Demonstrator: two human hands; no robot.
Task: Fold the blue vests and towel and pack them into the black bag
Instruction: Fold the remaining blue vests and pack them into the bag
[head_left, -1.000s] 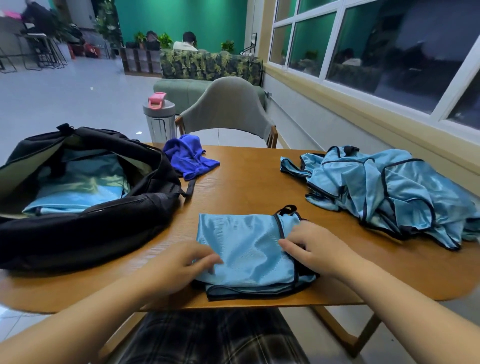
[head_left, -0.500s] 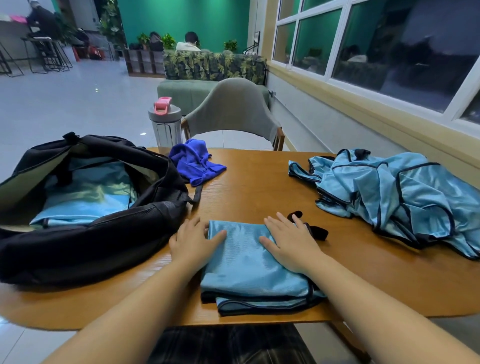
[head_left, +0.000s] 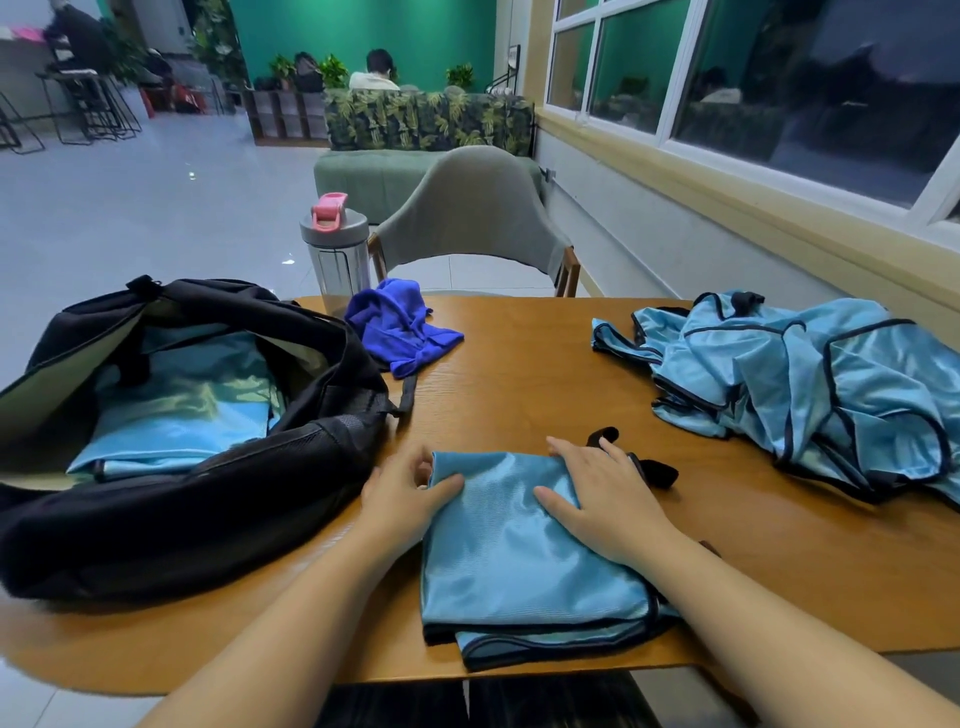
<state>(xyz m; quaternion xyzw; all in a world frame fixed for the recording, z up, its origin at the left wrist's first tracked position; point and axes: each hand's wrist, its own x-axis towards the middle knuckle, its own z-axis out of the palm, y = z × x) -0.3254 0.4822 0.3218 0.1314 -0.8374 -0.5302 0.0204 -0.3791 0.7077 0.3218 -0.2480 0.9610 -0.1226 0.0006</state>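
**Slick, limp vest: lift it from both side edges**

The folded vest (head_left: 524, 545) lies at lower centre of the frame, on the table's (head_left: 545, 374) near edge, its hem layers stepping out towards you. It looks light, thin and glossy, so expect the layers to slide apart and the fold to sag if you lift by one corner. Your right hand (head_left: 605, 499) lies flat on its upper right part, fingers straight, pressing. Your left hand (head_left: 402, 493) is at its left edge, thumb on top of the cloth; the fingers are partly hidden, so you cannot tell if they reach underneath. Take it by both side edges, thumbs above and fingers below, and tuck in the black straps (head_left: 649, 467) poking out behind your right hand.

The bag (head_left: 182, 499) gapes open at left, just beside, with blue fabric (head_left: 176, 415) already inside. The towel (head_left: 400, 332) sits crumpled at upper centre, the unfolded vests (head_left: 810, 389) heaped at right.
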